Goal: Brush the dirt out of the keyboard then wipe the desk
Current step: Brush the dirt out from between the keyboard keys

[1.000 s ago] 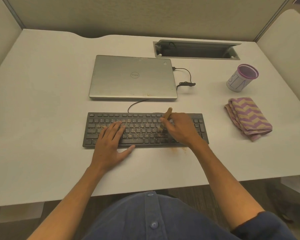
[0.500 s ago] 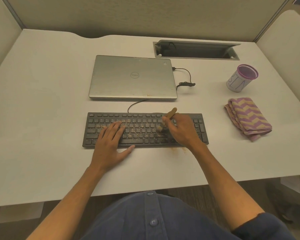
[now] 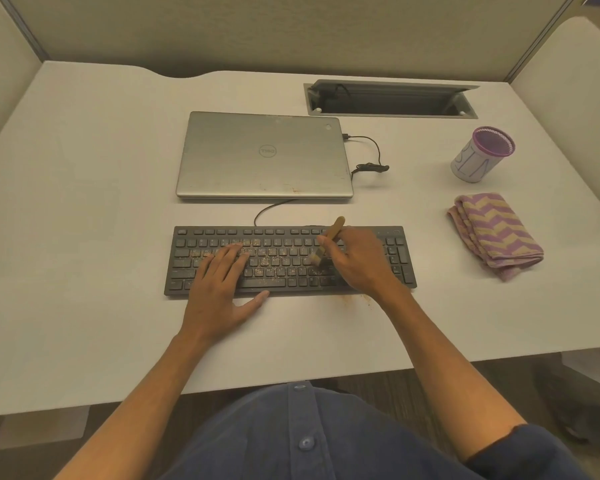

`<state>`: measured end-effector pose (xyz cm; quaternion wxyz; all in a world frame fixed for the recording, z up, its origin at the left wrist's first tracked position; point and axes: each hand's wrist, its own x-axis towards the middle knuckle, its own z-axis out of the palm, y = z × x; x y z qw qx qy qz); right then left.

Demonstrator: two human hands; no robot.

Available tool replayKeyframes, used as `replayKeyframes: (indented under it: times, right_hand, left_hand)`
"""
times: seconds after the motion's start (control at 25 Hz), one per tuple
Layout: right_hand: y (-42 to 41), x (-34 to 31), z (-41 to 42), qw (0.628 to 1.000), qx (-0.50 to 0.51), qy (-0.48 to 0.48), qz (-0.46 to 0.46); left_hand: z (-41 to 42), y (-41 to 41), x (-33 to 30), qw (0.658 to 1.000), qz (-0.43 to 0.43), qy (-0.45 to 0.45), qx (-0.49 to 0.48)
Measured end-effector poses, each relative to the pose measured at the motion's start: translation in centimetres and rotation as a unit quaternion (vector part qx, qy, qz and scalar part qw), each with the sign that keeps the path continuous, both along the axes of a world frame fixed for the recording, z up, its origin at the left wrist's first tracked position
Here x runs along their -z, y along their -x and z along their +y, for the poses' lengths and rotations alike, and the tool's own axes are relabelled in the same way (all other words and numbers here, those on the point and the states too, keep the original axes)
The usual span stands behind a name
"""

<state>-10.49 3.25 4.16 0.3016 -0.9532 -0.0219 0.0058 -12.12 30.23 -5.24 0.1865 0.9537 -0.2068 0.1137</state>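
A black keyboard (image 3: 278, 237) lies on the white desk (image 3: 84, 237), its middle keys speckled with brown dirt. My left hand (image 3: 222, 289) rests flat on the keyboard's left half, fingers spread. My right hand (image 3: 357, 261) grips a small wooden-handled brush (image 3: 329, 239), bristles down on the keys right of centre. Brown crumbs (image 3: 352, 298) lie on the desk just in front of the keyboard, by my right wrist. A folded purple and tan cloth (image 3: 496, 233) lies to the right.
A closed silver laptop (image 3: 264, 155) sits behind the keyboard, with a black cable (image 3: 371, 157) plugged into its right side. A purple-rimmed pen cup (image 3: 480, 155) stands at the back right. An open cable tray (image 3: 390, 98) is set into the desk's rear.
My right hand has swept the brush back and forth over the keys right of centre. The left hand has stayed still on the keyboard.
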Motion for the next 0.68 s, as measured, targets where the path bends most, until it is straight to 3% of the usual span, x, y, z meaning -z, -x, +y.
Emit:
replayKeyframes:
  times: [0.12, 0.68]
  right_hand:
    - [0.0, 0.0, 0.1, 1.0, -0.013, -0.005, 0.028]
    - [0.7, 0.6, -1.0, 0.999, 0.042, -0.016, -0.03]
  left_hand:
    - [0.0, 0.0, 0.0, 1.0, 0.001, -0.001, -0.002]
    - [0.0, -0.1, 0.0, 1.0, -0.001, -0.003, 0.001]
